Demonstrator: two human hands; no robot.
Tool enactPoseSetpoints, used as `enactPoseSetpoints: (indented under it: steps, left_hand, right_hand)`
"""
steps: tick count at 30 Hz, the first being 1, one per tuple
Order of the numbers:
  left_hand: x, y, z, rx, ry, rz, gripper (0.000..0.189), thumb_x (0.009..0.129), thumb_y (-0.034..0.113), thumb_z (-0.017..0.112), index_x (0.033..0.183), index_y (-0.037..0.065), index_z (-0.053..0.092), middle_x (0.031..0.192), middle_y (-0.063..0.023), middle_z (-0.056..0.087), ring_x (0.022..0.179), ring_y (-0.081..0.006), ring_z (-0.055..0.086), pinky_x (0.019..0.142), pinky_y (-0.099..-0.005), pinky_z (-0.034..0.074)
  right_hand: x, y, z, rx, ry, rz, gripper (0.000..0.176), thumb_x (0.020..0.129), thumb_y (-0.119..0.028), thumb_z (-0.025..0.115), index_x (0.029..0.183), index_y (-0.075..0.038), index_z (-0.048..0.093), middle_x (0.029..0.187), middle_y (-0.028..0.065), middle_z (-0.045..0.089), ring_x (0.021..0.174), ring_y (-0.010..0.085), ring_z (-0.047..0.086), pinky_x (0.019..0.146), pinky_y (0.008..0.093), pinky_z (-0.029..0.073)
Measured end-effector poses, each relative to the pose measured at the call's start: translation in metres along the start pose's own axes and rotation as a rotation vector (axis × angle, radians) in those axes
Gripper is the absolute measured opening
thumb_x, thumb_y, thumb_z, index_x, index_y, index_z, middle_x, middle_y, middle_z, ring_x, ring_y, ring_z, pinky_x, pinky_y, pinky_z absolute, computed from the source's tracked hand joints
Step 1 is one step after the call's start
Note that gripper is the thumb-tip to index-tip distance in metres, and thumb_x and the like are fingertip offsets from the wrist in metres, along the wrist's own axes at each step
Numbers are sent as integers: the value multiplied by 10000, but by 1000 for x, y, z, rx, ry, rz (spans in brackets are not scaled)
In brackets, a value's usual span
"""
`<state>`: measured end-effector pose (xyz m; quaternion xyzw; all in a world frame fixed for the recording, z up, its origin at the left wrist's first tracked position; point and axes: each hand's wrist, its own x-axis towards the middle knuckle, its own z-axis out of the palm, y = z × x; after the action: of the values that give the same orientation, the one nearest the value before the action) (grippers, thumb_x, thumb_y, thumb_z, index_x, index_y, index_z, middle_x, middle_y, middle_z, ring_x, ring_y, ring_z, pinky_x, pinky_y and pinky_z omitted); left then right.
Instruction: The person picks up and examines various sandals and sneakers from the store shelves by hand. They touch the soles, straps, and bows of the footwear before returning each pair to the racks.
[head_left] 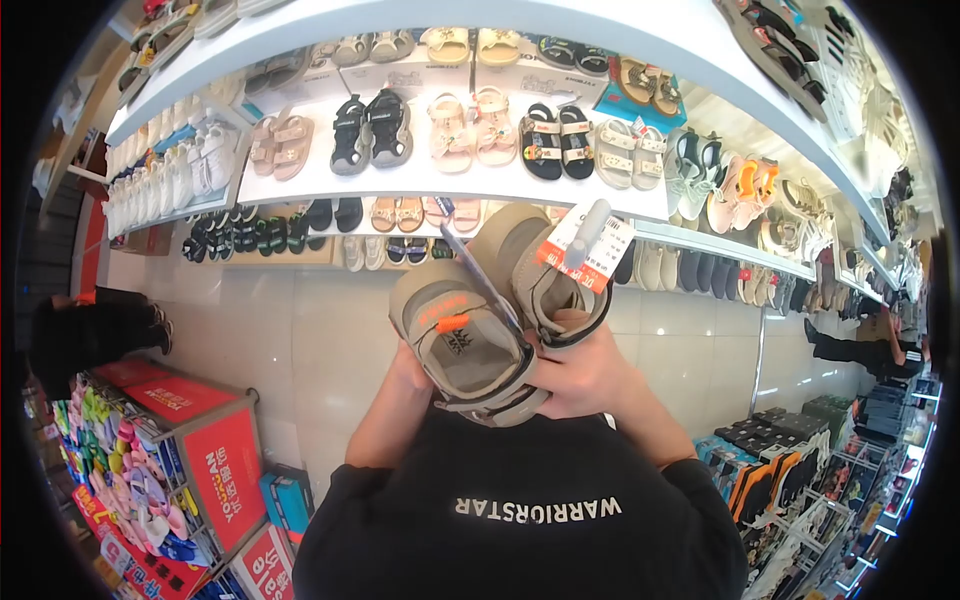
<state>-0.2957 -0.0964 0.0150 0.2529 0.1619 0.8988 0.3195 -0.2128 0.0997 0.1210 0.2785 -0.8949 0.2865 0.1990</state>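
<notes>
A pair of taupe sandals is held up in front of my chest. The left sandal (462, 352) has an orange tab and dark printing on its insole. My left hand (412, 372) grips its outer side, with most of the fingers hidden behind it. Closed around the heel straps, my right hand (585, 372) holds the right sandal (508, 255) and also touches the left one. A white and orange price tag (588, 245) hangs over the right sandal. Between the two shoes a thin dark blue strip (482, 275) sticks up.
Ahead, a white shelf (420, 188) carries several pairs of sandals, with more shoes below. At left stands a red bin (222, 470) of colourful slippers. Racks of boxed goods (765, 440) are at right. People's dark-clothed legs show at left (95, 330) and right (860, 348).
</notes>
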Motion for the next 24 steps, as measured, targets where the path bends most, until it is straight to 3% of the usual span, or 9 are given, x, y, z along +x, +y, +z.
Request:
enactPoseSetpoints:
  steps: [3,4,5,10,13,17,20,22,24]
  left_hand:
    - [-10,-7,6,-1,192,12,1169,640,404,943,1542,38,297,1571,-151,355,1383,-265,453,1112,-452,439]
    - [-3,-13,1,85,94,113,997,754,401,872,1509,9,352,1520,-163,429,1325,-268,514,1083,-444,468]
    - [2,-15,1,81,75,119,997,754,401,872,1509,9,352,1520,-163,429,1325,-268,514,1083,-444,468]
    - [11,-21,12,-26,273,39,576,987,376,576,1402,-14,491,1366,-163,582,1197,-256,604,997,-416,523]
    - [22,-22,31,395,201,96,579,987,372,580,1407,-12,477,1370,-155,573,1204,-245,597,995,-404,517]
    - [24,-29,44,337,190,30,629,936,326,672,1422,-8,453,1375,-143,567,1223,-236,582,1013,-395,500]
    - [41,-31,68,431,85,-27,701,865,244,764,1433,-3,437,1401,-139,544,1248,-229,562,1027,-389,486]
    - [60,-28,87,325,-194,-55,785,821,178,803,1460,-4,383,1404,-132,533,1258,-230,550,1034,-385,477]
    - [70,-25,92,409,-169,-85,816,827,170,793,1478,-7,334,1402,-131,530,1259,-237,550,1034,-387,476]
  right_hand:
    - [-6,0,-4,-23,-8,-6,357,567,-164,769,916,-136,695,974,30,690,868,231,691,755,395,548]
    - [-9,2,-5,-11,-5,6,358,568,-164,770,917,-141,697,974,27,688,862,232,688,753,395,548]
    - [-9,3,-8,3,-1,17,359,568,-163,772,919,-146,699,975,24,686,856,233,686,752,395,548]
    - [-15,9,-16,20,65,21,284,567,-149,765,836,-156,677,943,10,674,817,236,668,717,400,539]
    - [-18,11,-27,30,102,37,245,564,-163,762,786,-153,659,915,6,662,817,230,667,700,394,534]
    - [-23,18,-46,12,192,-24,223,565,-200,767,733,-161,625,807,-13,631,777,200,661,636,367,518]
    - [-23,27,-72,3,233,-109,215,572,-209,762,710,-166,603,732,-27,600,705,186,643,577,338,500]
    - [-10,32,-95,-69,294,-226,203,564,-200,742,697,-169,592,693,-33,578,594,181,604,517,309,471]
    - [7,32,-125,-142,304,-267,201,556,-193,734,698,-170,593,693,-31,579,582,182,600,514,311,470]
